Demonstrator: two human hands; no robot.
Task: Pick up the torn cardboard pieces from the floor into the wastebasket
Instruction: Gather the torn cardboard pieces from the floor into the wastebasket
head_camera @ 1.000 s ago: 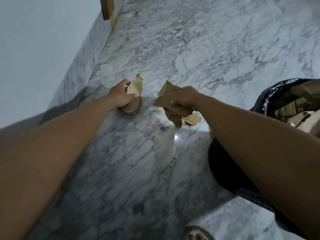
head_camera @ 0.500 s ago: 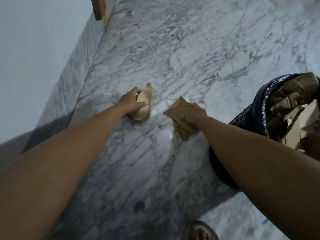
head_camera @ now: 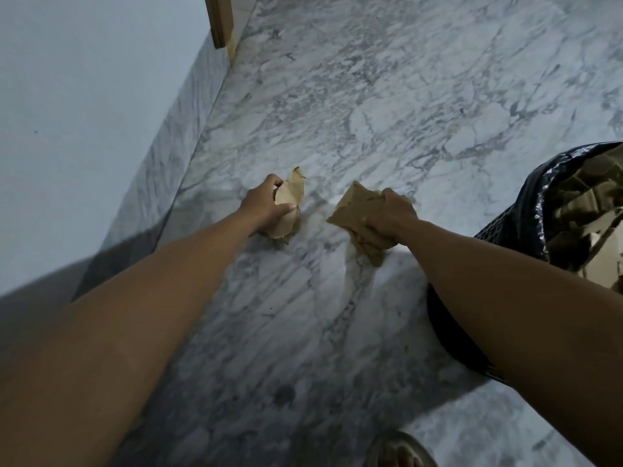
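- A pale blue-grey wall [head_camera: 84,96] fills the upper left.
- A marble skirting [head_camera: 175,156] runs along its foot.
- A wooden door frame [head_camera: 220,18] stands at the top edge.
- A sandalled foot [head_camera: 401,449] shows at the bottom edge.

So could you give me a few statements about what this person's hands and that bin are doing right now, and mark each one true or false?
1. The left hand grips a piece of torn cardboard. True.
2. The right hand is empty, its fingers straight. False: its fingers curl round a crumpled wad of cardboard.
3. The wastebasket stands on the person's right side. True.
4. The wastebasket has nothing in it. False: cardboard scraps already lie inside its black liner.
5. The floor is dark wooden boards. False: it is pale, grey-veined marble.
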